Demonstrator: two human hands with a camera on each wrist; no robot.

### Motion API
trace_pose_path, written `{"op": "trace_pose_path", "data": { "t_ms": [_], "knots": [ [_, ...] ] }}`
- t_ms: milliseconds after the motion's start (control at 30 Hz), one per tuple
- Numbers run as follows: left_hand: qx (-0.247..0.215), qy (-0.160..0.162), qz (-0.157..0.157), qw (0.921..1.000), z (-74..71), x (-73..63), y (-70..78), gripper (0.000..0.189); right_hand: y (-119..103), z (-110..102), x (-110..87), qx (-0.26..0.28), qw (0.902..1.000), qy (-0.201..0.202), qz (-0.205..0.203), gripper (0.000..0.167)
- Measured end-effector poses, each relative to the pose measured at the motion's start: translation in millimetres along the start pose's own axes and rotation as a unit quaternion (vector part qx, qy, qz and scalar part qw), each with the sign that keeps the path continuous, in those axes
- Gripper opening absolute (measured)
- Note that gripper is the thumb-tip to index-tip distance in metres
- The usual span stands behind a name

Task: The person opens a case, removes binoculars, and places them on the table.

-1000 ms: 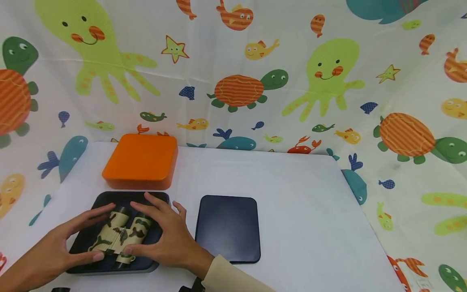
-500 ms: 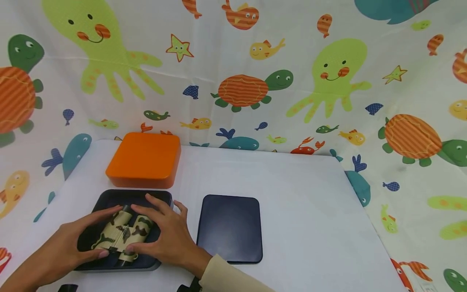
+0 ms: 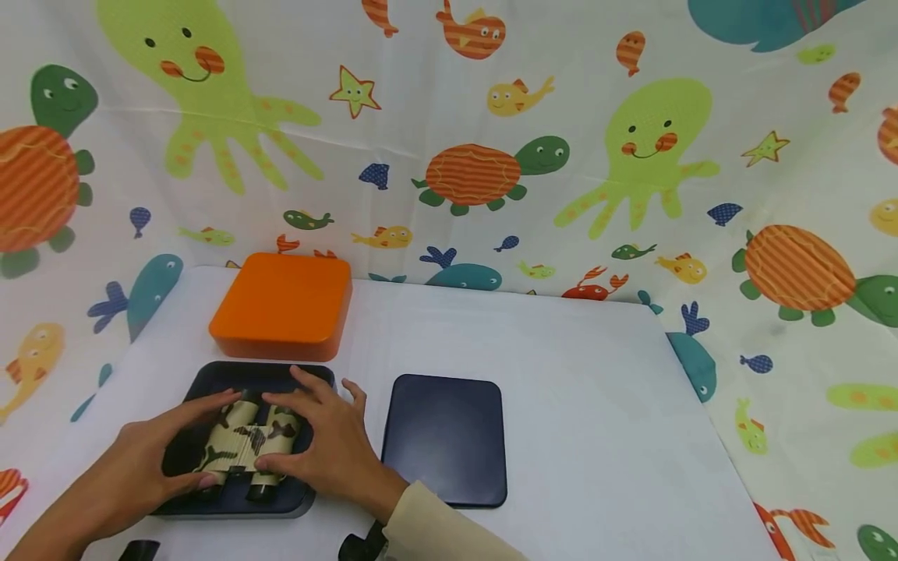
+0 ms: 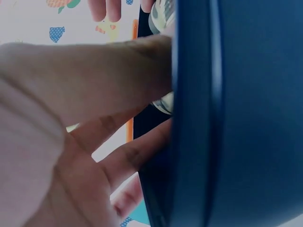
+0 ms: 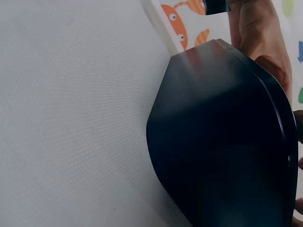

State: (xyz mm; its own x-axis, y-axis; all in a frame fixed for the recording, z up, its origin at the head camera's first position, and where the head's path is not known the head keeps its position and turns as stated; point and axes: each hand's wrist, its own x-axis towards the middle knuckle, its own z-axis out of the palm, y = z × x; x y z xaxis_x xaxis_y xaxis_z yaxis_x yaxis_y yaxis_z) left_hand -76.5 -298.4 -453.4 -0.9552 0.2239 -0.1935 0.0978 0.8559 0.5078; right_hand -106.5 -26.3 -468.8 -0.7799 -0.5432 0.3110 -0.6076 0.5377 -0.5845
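My left hand (image 3: 143, 460) and right hand (image 3: 333, 436) pinch the camouflage binoculars (image 3: 247, 446) from either side, thumbs near, fingers far, each spread about a barrel's length. They sit within the dark blue tray (image 3: 217, 375); whether they touch its floor I can't tell. I judge I'm positioning them there; the next move calls for both grips working evenly. Right of the tray lies a flat dark panel (image 3: 445, 440); behind it, an orange box (image 3: 282, 304) on the white counter (image 3: 582, 405).

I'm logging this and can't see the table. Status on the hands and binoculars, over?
Left hand and right hand hold the binoculars from either side. Binoculars inside dark tray. Orange box beyond tray, no obstruction seen.
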Motion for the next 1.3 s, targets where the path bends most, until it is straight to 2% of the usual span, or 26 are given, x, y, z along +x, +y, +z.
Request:
{"op": "trace_pose_path", "data": {
  "t_ms": [167, 300, 433, 633, 833, 1000, 1300],
  "knots": [
    [0.023, 0.005, 0.000, 0.9997, 0.1, 1.0, 4.4, 0.119, -3, -1, 0.2, -0.068, 0.9976, -0.005, 0.009, 0.074],
    [0.044, 0.016, 0.011, 0.9988, 0.5, 1.8, 5.9, 0.112, -5, -1, 2.4, -0.142, 0.9894, -0.026, 0.006, 0.074],
    [0.057, 0.017, 0.010, 0.9982, -0.7, 3.2, 4.6, 0.106, -8, -1, 5.8, -0.182, 0.9824, -0.043, 0.002, 0.070],
    [0.069, -0.005, -0.014, 0.9975, -3.6, 6.6, 1.7, 0.100, -11, 1, 9.6, -0.205, 0.9773, -0.053, 0.003, 0.062],
    [0.070, -0.038, -0.030, 0.9964, -6.1, 9.0, 1.8, 0.098, -14, 3, 13.0, -0.224, 0.9719, -0.073, 0.012, 0.062],
    [0.058, -0.053, -0.032, 0.9964, -3.9, 7.3, 2.8, 0.095, -15, 5, 14.5, -0.223, 0.9716, -0.080, 0.014, 0.064],
    [-0.004, 0.021, -0.021, 0.9996, -1.9, -0.2, 6.3, 0.083, -13, 8, 15.4, -0.193, 0.9787, -0.068, 0.016, 0.066]
  ]
}}
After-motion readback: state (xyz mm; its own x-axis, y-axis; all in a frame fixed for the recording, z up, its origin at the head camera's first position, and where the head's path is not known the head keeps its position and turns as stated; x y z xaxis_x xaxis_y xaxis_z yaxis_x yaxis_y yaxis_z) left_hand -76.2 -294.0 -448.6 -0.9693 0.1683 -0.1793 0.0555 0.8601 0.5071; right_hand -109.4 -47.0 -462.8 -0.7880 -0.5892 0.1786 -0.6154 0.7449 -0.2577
